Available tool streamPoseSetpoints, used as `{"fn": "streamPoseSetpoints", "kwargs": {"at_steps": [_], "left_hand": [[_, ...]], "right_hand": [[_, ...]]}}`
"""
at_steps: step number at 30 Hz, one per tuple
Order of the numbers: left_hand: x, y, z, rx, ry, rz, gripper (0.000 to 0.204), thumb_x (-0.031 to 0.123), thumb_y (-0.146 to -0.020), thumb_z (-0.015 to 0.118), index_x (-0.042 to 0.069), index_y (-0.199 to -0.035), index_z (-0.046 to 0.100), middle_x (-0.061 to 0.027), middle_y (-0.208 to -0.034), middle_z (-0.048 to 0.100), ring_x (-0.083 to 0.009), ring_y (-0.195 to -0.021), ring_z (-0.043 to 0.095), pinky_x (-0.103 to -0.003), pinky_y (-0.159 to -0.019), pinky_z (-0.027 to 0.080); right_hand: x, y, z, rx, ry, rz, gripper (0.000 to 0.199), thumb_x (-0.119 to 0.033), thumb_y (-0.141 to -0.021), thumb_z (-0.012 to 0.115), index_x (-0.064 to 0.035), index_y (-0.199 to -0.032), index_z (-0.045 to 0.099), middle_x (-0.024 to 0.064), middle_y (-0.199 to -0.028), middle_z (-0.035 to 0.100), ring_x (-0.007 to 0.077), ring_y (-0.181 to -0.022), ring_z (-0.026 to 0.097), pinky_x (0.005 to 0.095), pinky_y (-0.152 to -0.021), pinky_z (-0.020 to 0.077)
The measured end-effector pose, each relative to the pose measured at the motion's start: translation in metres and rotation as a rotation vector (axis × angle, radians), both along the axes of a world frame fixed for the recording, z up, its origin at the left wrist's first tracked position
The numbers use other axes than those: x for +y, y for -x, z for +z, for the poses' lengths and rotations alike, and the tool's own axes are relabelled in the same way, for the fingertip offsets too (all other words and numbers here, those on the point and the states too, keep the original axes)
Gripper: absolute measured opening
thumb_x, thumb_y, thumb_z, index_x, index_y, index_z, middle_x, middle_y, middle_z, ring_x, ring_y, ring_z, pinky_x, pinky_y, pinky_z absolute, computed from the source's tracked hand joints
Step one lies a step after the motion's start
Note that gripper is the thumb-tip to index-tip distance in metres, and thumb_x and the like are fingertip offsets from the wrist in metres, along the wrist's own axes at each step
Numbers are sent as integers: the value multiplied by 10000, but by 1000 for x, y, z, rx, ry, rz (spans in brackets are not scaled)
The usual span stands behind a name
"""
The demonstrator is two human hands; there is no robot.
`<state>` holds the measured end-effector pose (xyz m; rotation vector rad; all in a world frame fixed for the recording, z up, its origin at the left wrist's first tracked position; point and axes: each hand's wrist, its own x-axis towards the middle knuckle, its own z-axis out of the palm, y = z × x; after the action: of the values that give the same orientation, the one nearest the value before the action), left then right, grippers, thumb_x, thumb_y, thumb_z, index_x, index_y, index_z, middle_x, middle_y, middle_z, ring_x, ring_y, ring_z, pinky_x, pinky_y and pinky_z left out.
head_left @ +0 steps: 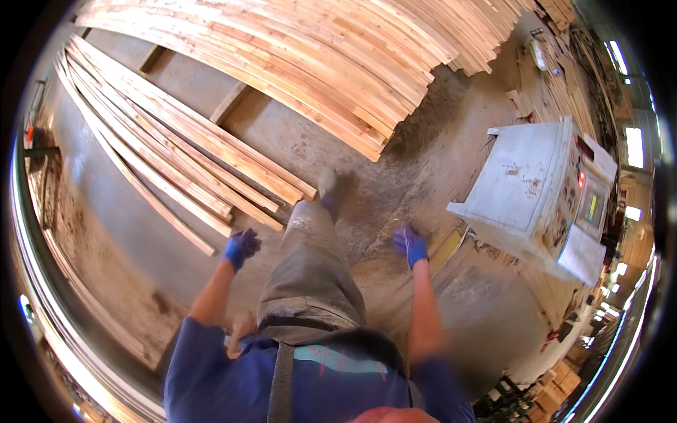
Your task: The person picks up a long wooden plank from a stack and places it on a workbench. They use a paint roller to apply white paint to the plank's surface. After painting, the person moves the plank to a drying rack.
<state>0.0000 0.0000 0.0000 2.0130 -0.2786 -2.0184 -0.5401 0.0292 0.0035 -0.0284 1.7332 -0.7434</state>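
Note:
Both of my hands wear blue-purple gloves, and I see nothing held in either. My left hand [242,247] hangs left of my leg with its fingers curled in, just short of the near ends of some long wooden boards [190,166]; it looks apart from them. On the other side, my right hand [410,244] is over the floor, its fingers loosely apart. One of my legs [310,247] reaches forward, its shoe [328,185] close to the board ends.
A wide layer of long boards [296,63] spreads across the far side, with crosswise timbers [229,103] under it. At the right stands a pale control cabinet [522,173] with buttons and a screen. Wood strips [451,247] lie beside it. A long metal rail [35,275] runs along the left.

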Motion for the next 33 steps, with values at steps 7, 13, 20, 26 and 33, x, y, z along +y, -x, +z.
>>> {"fn": "streamPoseSetpoints", "kwargs": {"at_steps": [7, 13, 20, 26, 33], "left_hand": [[-208, 205, -93, 129, 78, 182, 389, 357, -921, 563, 17, -1107, 592, -99, -908, 681, -175, -773, 650, -265, -675, 499], [-282, 307, -124, 108, 332, 12, 319, 283, -914, 603, 14, -1083, 640, -122, -904, 695, -193, -820, 665, -309, -737, 526], [-292, 382, -145, -412, 504, -580, 325, 286, -836, 646, 65, -1074, 659, -167, -912, 689, -317, -815, 667, -379, -756, 526], [-319, 417, -169, -457, 538, -612, 386, 313, -842, 633, 61, -1134, 626, -186, -1023, 661, -324, -923, 647, -397, -807, 510], [-432, 484, -265, -398, 867, -709, 540, 333, -839, 585, 45, -1286, 486, -193, -1281, 537, -355, -1177, 524, -431, -976, 427]], "right_hand": [[-201, 55, -128, -10, -129, 317, 490, -342, -868, 670, -127, -1268, 486, 64, -1177, 598, 229, -973, 603, 389, -751, 525], [-328, 87, -203, -46, -253, 370, 624, -383, -854, 679, -96, -1346, 424, 58, -1220, 559, 226, -1055, 549, 420, -838, 489], [-468, 197, -275, -77, 135, 87, 749, -443, -899, 603, -46, -1447, 283, 202, -1473, 287, 372, -1339, 344, 462, -1019, 399], [-509, 219, -337, -139, 158, -49, 821, -451, -858, 659, -96, -1468, 240, 133, -1527, 205, 404, -1372, 275, 494, -1058, 366], [-500, 214, -334, 89, 63, 0, 811, -452, -848, 673, -16, -1414, 289, 248, -1344, 437, 398, -1168, 528, 425, -894, 522]]}}
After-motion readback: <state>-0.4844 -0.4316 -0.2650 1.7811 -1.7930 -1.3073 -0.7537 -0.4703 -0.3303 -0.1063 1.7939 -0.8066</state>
